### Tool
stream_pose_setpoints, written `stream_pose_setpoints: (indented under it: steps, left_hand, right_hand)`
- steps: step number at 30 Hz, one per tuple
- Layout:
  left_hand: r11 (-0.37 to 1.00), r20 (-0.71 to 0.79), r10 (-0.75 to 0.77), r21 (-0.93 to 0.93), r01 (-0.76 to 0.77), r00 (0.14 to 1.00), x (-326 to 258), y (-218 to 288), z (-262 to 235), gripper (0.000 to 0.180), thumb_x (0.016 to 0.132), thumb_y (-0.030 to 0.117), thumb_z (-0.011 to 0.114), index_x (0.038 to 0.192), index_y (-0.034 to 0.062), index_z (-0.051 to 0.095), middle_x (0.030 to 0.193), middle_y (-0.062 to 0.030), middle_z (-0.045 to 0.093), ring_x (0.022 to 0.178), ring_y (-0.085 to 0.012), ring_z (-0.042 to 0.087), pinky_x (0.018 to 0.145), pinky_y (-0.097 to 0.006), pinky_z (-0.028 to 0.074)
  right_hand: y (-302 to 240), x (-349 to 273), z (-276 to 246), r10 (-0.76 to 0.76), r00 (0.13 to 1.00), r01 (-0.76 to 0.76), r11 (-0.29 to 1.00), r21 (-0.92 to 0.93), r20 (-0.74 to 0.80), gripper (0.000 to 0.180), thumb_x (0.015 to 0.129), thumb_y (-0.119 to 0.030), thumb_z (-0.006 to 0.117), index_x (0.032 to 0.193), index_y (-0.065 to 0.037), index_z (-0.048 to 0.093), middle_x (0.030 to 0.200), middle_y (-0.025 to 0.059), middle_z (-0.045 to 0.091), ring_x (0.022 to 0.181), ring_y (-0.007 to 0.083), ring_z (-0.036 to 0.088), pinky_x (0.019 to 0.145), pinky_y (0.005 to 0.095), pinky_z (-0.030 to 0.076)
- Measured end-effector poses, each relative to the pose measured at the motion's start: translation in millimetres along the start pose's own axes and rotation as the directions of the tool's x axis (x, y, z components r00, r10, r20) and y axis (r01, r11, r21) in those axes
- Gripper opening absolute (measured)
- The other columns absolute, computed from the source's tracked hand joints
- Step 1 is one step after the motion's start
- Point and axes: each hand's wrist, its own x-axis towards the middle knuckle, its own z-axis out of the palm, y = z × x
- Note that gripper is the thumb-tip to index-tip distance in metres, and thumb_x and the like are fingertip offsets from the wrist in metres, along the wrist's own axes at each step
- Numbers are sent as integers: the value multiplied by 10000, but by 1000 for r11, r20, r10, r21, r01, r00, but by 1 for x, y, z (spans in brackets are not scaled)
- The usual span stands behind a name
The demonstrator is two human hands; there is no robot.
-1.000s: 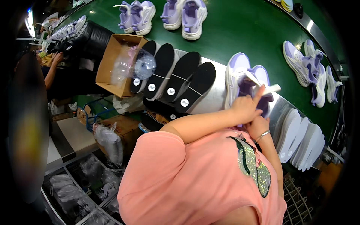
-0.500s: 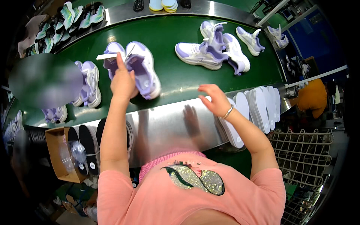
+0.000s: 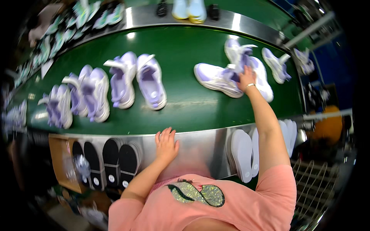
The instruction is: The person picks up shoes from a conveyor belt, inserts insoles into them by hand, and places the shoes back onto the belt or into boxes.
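My right hand [image 3: 246,79] reaches into a cluster of white-and-lilac sneakers at the right, its fingers closed at the heel opening of the sneaker lying sideways [image 3: 217,79]. Slight blur softens the fingertips. Another sneaker [image 3: 263,77] lies just right of that hand, and one stands behind it [image 3: 233,50]. Over the front metal ledge [image 3: 192,148], my left hand [image 3: 167,145] is open and holds nothing, fingers spread toward the green surface. Beyond it a pair stands toes away: a left sneaker [image 3: 122,82] with its tongue pulled up and a right sneaker [image 3: 151,84].
More lilac sneakers [image 3: 96,92] stand in pairs at the left. A single sneaker [image 3: 275,65] sits far right. Black insoles [image 3: 111,158] and a cardboard box [image 3: 58,158] are at front left, white insoles [image 3: 242,150] at front right. A wire basket [image 3: 314,181] is beside me.
My left hand has left the sneaker pair and drawn back to the ledge. My right hand has gone forward and right into the sneaker cluster. The view has shifted, showing more sneakers at left.
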Motion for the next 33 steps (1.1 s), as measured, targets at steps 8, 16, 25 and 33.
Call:
stream_pose_setpoints:
  steps: [8, 16, 25, 33]
  left_hand:
    - [998, -57, -11, -63, 7, 998, 3, -1, 1, 381, 717, 214, 551, 1048, 48, 463, 1127, -104, 447, 1066, -230, 409, 937, -447, 215]
    - [853, -69, -234, -492, 171, 970, 36, 44, -21, 800, 679, 396, 623, 1251, 7, 222, 1280, -214, 223, 1182, -358, 212, 973, -440, 165]
    - [780, -45, -119, -622, 65, 992, -12, 50, -17, 601, 671, 183, 614, 1167, -4, 329, 1249, -205, 288, 1123, -359, 309, 940, -402, 262]
    - [711, 112, -81, -690, 136, 990, 19, 58, -51, 295, 782, 187, 545, 1013, 8, 507, 854, -175, 571, 781, -280, 553, 650, -312, 435]
  right_hand:
    - [-1, 5, -11, -120, 985, 113, 991, 68, 121, 290, 680, -301, 560, 871, -89, 611, 989, 106, 523, 988, 263, 466, 837, 470, 311]
    - [-89, -129, -65, -473, 845, 395, 866, 307, 250, 282, 642, -329, 530, 755, -94, 636, 823, 125, 607, 861, 277, 563, 770, 488, 345]
    - [-74, -280, -47, -613, 789, 565, 700, 436, -40, 278, 733, -328, 536, 577, -107, 600, 667, 51, 502, 706, 229, 497, 788, 435, 314]
    - [-29, -325, -14, -4, 954, 228, 659, 717, -299, 202, 696, -191, 616, 826, -45, 565, 924, 104, 552, 890, 290, 491, 710, 379, 416]
